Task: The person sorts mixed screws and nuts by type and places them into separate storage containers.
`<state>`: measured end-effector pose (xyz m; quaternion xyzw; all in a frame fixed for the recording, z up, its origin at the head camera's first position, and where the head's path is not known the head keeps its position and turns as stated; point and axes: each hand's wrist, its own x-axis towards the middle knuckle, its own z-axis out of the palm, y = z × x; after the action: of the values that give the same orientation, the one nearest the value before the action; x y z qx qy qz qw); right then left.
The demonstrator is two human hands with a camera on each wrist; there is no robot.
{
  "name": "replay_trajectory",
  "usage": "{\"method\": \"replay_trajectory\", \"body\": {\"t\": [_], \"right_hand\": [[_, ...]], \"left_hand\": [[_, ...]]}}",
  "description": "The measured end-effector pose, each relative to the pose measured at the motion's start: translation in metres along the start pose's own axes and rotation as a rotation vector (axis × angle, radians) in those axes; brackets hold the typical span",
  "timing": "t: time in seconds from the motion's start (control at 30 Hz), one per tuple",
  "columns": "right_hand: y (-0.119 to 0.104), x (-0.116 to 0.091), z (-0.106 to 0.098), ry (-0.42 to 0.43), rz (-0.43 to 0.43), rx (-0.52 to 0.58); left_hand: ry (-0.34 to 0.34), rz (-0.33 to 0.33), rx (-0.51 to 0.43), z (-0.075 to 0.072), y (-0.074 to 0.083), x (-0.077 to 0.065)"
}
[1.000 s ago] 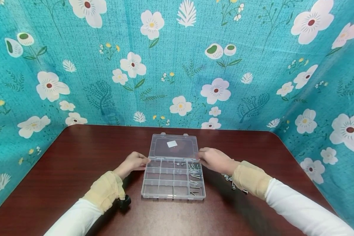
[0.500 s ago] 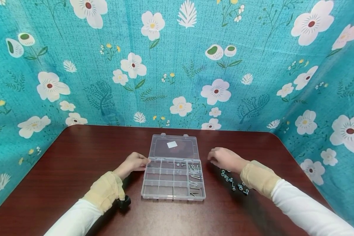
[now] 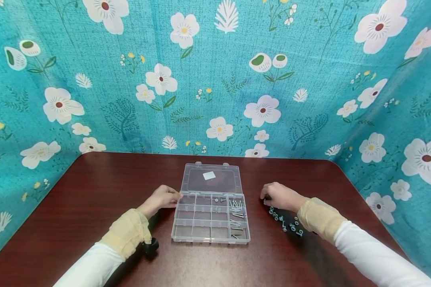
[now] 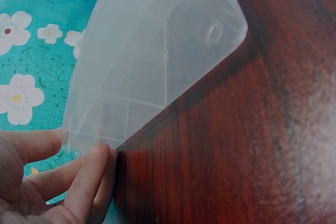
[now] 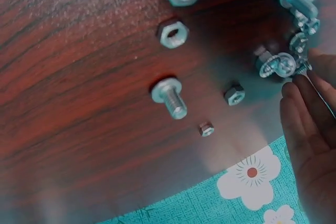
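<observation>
A clear plastic compartment box [image 3: 201, 215] stands on the table with its lid laid back. Its right-hand compartments hold several screws [image 3: 237, 204]. My left hand [image 3: 162, 197] holds the box at its left back corner, thumb and fingers on either side of the wall in the left wrist view. Right of the box, my right hand [image 3: 281, 195] reaches down to loose nuts and bolts. In the right wrist view its thumb and fairly straight fingers come right at a cluster of bolts [image 5: 278, 65]. Nearby lie a short bolt [image 5: 170, 98] and a hex nut [image 5: 173, 33].
More loose hardware [image 3: 292, 228] is spread below the right forearm. A small black object [image 3: 151, 246] shows under the left wrist. The dark red wooden table [image 3: 129, 171] ends at a floral turquoise curtain [image 3: 215, 79]. A white label [image 3: 209, 175] is on the box lid.
My right hand has moved from the box's right back corner rightward to the loose nuts and bolts. The left hand and the box have stayed in place.
</observation>
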<state>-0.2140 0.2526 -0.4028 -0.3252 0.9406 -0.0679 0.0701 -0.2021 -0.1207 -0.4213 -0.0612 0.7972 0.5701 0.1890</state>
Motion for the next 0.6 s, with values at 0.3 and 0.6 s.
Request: {"method": "replay_trajectory", "body": {"t": [0.3, 0.6], "right_hand": [[-0.001, 0.007, 0.004, 0.012, -0.022, -0.036], [-0.025, 0.016, -0.006, 0.073, -0.05, 0.03]], "left_hand": [[-0.018, 0.003, -0.009, -0.001, -0.001, 0.0], [-0.006, 0.012, 0.003, -0.001, 0.001, -0.001]]}}
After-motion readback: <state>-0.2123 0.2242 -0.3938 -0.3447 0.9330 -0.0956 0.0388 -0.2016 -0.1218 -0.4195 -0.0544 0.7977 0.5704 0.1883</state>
